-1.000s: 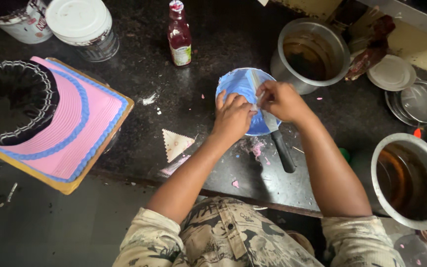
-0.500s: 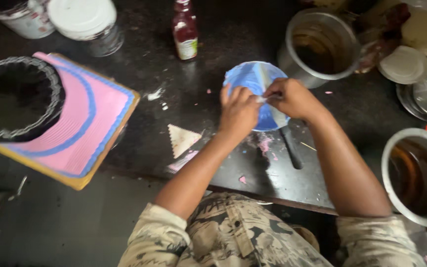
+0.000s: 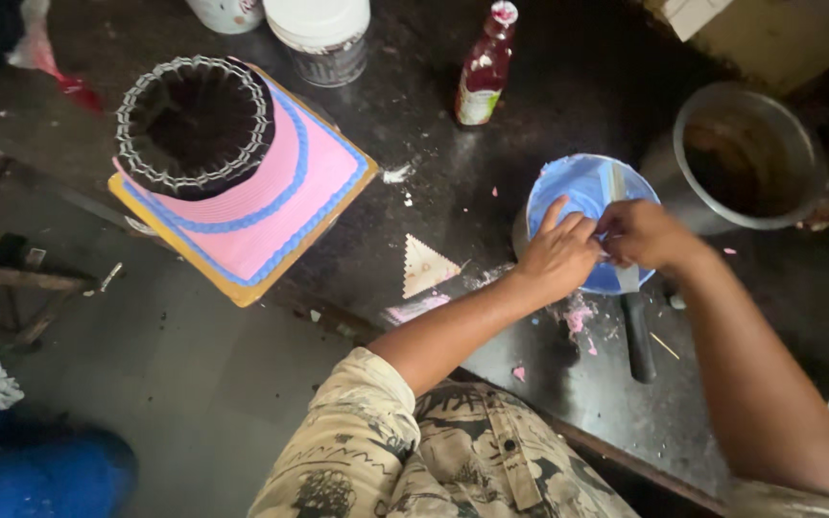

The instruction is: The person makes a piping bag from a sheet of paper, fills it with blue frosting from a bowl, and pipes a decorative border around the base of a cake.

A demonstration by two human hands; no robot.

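I am observing a bowl (image 3: 568, 192) coated with blue icing, sitting mid-counter just left of a large steel pot (image 3: 746, 158) with brown residue inside. Both hands are meeting over its near rim: the left hand (image 3: 558, 257) is lying loosely curled; the right hand (image 3: 647, 235) is pinching something small that I cannot identify. A black-handled spatula (image 3: 635, 331) is lying nearer.
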